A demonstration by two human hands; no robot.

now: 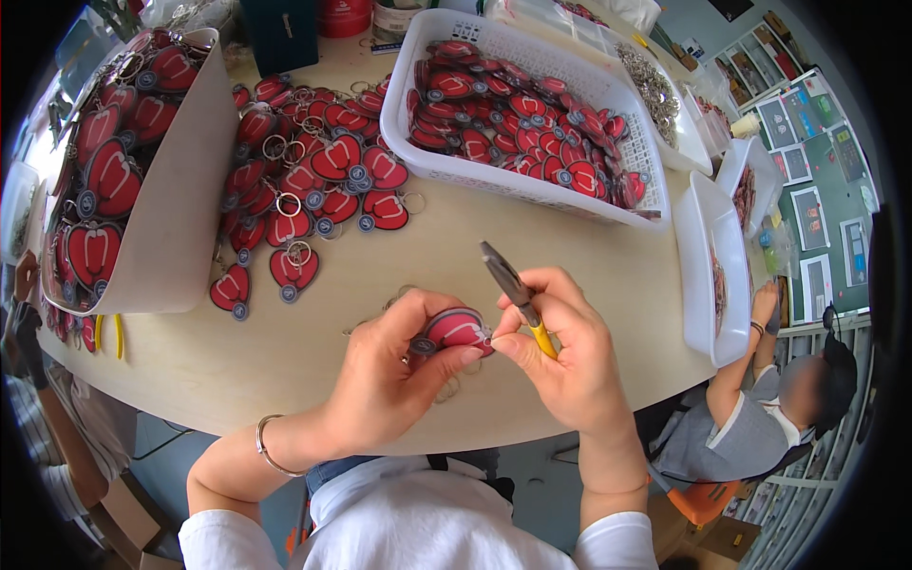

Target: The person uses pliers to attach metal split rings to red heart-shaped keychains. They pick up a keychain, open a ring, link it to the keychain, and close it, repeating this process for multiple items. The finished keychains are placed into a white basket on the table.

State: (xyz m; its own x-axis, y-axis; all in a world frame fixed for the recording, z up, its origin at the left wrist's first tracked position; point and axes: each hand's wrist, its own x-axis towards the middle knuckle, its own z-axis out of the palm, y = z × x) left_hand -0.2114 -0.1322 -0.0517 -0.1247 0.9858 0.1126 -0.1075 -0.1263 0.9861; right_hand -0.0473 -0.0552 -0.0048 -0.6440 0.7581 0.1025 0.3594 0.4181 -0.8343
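Observation:
Close in front of me, my left hand (385, 370) grips a red heart-shaped charm (456, 329) between thumb and fingers. A small round grey tag (422, 347) shows at the charm's left side. My right hand (575, 366) has pliers (513, 277) with dark jaws and yellow handles tucked in its fingers, jaws pointing up and left, away from the charm. Its thumb and forefinger pinch at the charm's right tip, where a tiny piece of metal seems to show. Metal rings (446, 388) lie partly hidden beneath my hands.
A heap of heart key rings (323, 180) spreads across the table's far left. More fill a beige bin (176, 204) and a white basket (532, 195). Yellow-handled pliers (119, 336) lie by the bin. White trays (701, 285) stand right, near a seated person (741, 427); another person's arm (62, 418) is left.

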